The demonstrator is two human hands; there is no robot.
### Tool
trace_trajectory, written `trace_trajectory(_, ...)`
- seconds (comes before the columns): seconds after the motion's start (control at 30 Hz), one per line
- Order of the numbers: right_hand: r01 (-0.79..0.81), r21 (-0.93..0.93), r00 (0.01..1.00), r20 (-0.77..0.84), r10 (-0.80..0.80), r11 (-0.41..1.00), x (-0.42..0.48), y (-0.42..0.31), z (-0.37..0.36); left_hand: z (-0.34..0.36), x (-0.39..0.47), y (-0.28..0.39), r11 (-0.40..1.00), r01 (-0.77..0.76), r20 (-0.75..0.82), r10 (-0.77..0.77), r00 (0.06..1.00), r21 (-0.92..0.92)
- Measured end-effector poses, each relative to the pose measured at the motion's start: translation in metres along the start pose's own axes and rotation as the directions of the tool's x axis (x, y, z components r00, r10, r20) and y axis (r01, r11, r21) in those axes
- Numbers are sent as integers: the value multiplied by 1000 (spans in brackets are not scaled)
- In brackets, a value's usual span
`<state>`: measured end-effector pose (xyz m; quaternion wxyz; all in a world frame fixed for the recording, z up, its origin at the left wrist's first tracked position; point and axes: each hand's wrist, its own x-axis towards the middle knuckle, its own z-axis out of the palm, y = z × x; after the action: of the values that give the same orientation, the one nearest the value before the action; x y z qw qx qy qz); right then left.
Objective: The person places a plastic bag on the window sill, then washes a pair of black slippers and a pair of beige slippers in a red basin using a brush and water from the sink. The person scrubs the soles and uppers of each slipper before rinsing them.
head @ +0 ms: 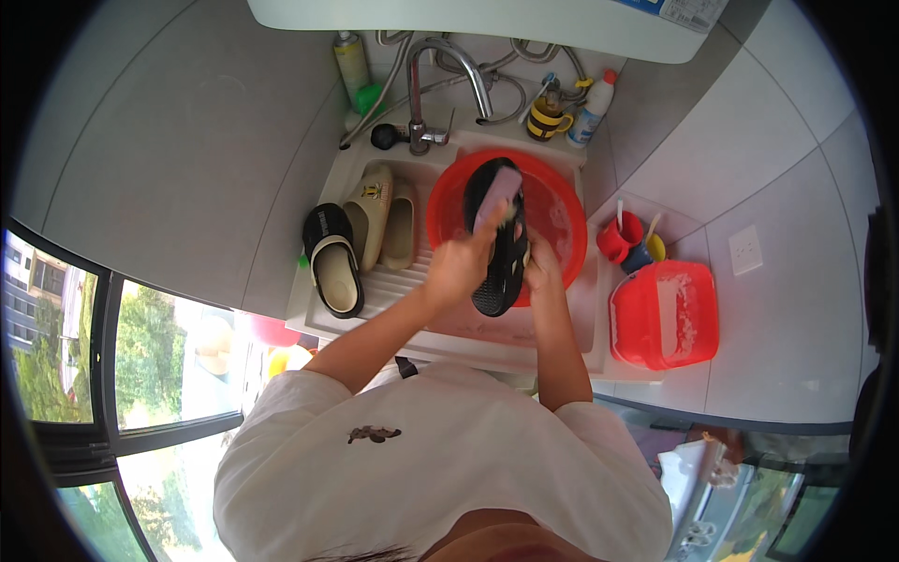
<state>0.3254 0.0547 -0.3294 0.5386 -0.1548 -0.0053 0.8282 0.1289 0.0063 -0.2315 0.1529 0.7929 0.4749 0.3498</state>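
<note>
A black clog (500, 274) is tilted over the red plastic basin (439, 179), its textured surface partly towards me. My right hand (543, 263) grips the clog along its right side. Across the clog, my left hand (460, 270) holds a pink scrubbing brush (500, 191) against it; the bristles are mostly hidden. Soapy water (558, 225) lies in the basin, which sits in the sink basin (484, 327). A second black clog with a beige lining (333, 267) rests at the left on the ribbed drainboard (397, 291), beside a pair of beige slides (378, 218).
A chrome faucet (416, 105) arches behind the basin. Along the back ledge stand a spray can (351, 67), a yellow-and-black mug (544, 121) and a white bottle (592, 109). Right of the sink are a red cup (619, 237) and a red bucket (664, 316). A white cabinet (477, 21) overhangs the faucet.
</note>
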Motion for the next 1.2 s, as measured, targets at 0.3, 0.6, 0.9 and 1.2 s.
trace_trajectory(0.3, 204, -197, 936, -248, -249, 959, 10, -35, -10, 14, -16, 4, 993, -37, 54, 43, 998, -111)
trace_trajectory(0.6, 288, -581, 868, -178, -464, 761, -4, 17, 42, 1, 47, -28, 974, 155, 21, -161, 987, 163)
trace_trajectory(0.9, 348, -432, 825, -280, -490, 832, -5, 23, 54, 25, -4, 5, 993, 43, 165, -62, 984, 112)
trace_trajectory(1.2, 396, -345, 857, -195, -477, 851, -11, 12, 61, 18, -30, 13, 985, 15, 308, -68, 949, 171)
